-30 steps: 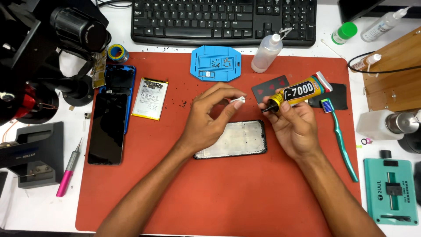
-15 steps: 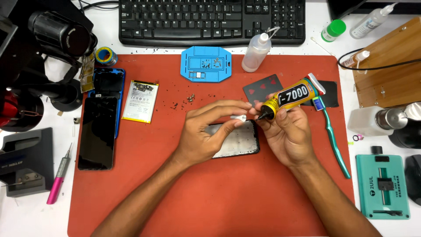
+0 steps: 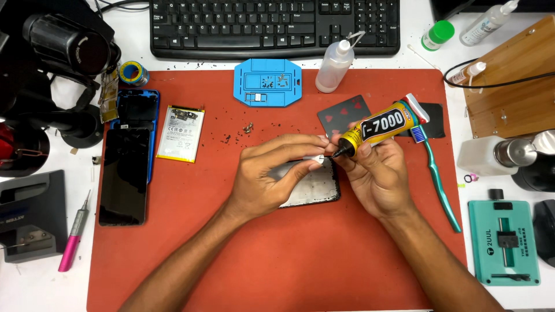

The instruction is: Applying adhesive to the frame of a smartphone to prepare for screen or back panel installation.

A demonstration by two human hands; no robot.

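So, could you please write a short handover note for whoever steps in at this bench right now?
Right hand: holds the yellow glue tube, its black nozzle pointing left at the left hand's fingertips.
Left hand: pinches a small white piece at the nozzle, above the opened phone frame on the red mat.
Done: phone is apart; screen, blue back cover and battery lie at the mat's left, screws in the blue tray.
Left: no glue bead visible on the frame; parts not reassembled.
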